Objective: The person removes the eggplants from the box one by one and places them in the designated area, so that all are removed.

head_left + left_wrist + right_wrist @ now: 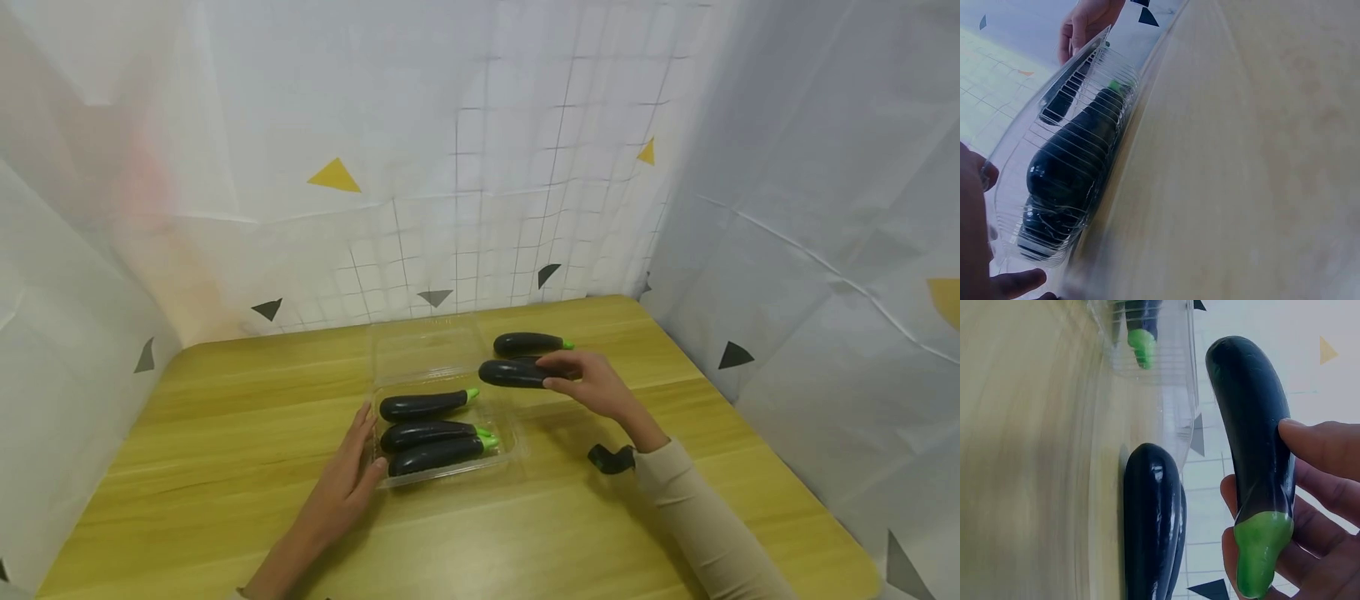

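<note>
My right hand (588, 383) holds a dark purple eggplant (1254, 425), thumb on one side and fingers on the other. Its green stem end (1263, 550) points back toward the palm. Below this eggplant, two more eggplants (1150, 519) lie side by side on the table. A clear plastic clamshell box (450, 475) stands to their left with its lid (423, 346) folded back. Three eggplants (423, 406) lie inside, stems to the right. At the box's left end rests my left hand (341, 487), fingers extended along the wall and thumb by the front corner.
The wooden table (225, 433) ends at a white sheet wall (420, 125) with grid lines and triangle marks. Another sheet wall (840, 250) rises on the right. A small black device (611, 458) sits at my right wrist.
</note>
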`<action>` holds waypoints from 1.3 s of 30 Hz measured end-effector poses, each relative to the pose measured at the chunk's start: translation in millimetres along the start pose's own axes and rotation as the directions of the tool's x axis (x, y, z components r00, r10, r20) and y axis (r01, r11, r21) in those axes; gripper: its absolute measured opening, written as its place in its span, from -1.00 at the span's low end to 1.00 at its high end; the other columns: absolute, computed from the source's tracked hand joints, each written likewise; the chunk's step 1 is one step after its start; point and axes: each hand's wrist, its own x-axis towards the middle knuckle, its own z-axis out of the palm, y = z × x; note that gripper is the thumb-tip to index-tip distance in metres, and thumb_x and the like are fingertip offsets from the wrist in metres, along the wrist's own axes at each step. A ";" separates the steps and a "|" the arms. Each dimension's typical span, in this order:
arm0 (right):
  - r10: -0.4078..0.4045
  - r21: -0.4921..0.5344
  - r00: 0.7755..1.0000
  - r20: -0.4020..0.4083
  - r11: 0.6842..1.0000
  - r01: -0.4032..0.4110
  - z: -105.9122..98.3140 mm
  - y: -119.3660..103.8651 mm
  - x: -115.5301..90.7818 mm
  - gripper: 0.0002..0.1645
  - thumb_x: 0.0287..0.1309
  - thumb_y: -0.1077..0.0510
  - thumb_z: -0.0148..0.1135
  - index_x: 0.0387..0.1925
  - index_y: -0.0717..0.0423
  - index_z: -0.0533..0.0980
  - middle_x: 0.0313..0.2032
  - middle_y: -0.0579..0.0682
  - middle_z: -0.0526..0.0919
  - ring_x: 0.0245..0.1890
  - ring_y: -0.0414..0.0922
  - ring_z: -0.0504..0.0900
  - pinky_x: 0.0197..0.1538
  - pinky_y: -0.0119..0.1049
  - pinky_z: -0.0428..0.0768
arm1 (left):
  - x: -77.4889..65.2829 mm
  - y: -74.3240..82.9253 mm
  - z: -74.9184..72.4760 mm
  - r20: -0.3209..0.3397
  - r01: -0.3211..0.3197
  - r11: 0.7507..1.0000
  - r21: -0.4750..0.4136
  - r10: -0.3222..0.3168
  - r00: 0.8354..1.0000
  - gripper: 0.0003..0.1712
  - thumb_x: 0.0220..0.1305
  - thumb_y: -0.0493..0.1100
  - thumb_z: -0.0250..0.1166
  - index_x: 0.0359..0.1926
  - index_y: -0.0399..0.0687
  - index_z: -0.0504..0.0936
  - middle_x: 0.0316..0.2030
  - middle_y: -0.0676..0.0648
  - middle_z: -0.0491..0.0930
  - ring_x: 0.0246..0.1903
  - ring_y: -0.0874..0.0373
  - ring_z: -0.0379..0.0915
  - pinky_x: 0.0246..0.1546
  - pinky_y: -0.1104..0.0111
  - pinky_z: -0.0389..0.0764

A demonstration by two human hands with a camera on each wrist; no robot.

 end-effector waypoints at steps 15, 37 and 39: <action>0.036 -0.006 0.999 -0.022 0.999 -0.036 -8.0 16.6 -4.7 -0.63 0.39 0.25 0.35 0.18 0.26 0.64 0.11 0.16 0.70 0.14 0.16 0.63 0.10 0.16 0.63 | -0.4 0.6 -0.4 -0.001 -0.009 1.000 -0.008 0.009 1.000 -0.26 0.56 -0.20 0.16 0.61 -0.28 0.11 0.63 -0.19 -0.07 0.46 -0.17 0.18 0.41 0.53 -0.10; 0.058 -0.054 0.996 -0.061 0.997 -0.062 -13.1 37.2 -7.4 -0.64 0.30 0.37 0.37 0.12 0.28 0.67 0.08 0.18 0.71 0.10 0.16 0.63 0.05 0.10 0.65 | 0.9 0.3 0.2 -0.010 -0.025 1.000 -0.002 0.025 1.000 -0.25 0.53 -0.24 0.18 0.60 -0.31 0.12 0.63 -0.22 -0.05 0.43 -0.18 0.23 0.41 0.54 -0.09; 0.060 -0.058 0.996 -0.059 0.996 -0.063 -12.1 39.5 -7.7 -0.64 0.28 0.38 0.37 0.11 0.29 0.67 0.08 0.20 0.71 0.10 0.17 0.63 0.06 0.10 0.64 | 1.1 0.4 0.1 -0.009 -0.025 1.000 -0.002 0.025 1.000 -0.25 0.53 -0.24 0.18 0.60 -0.32 0.11 0.63 -0.22 -0.05 0.44 -0.18 0.21 0.41 0.54 -0.10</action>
